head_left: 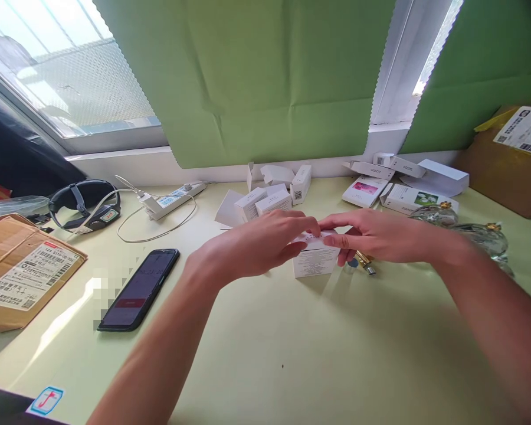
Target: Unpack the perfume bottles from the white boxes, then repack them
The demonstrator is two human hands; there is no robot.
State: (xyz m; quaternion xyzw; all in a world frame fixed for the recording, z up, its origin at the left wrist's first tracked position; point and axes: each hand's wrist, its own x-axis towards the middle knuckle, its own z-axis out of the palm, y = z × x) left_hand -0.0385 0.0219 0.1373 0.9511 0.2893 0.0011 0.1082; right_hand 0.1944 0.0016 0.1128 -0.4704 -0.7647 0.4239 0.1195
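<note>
A small white carton [315, 262] with printed text on its front stands upright on the table. My left hand [263, 239] grips its top from the left, fingers curled over the upper edge. From the right, my right hand [378, 233] holds the same top, with thumb and fingers closed at the lid. The fingers partly cover the lid, so I cannot tell whether it is fully closed. Just under my right hand lies a gold-coloured metal piece [365, 264] beside a small clear cylinder [349, 267]. Clear glass bottles [482, 236] with gold tops are near my right wrist.
Several white cartons [274, 202] stand behind my hands, and more white boxes [440, 177] are piled back right. On the left are a phone [139, 289], a power strip [174, 200], a headset [86, 206] and a brown parcel [26, 277]. A cardboard box [504, 165] sits far right.
</note>
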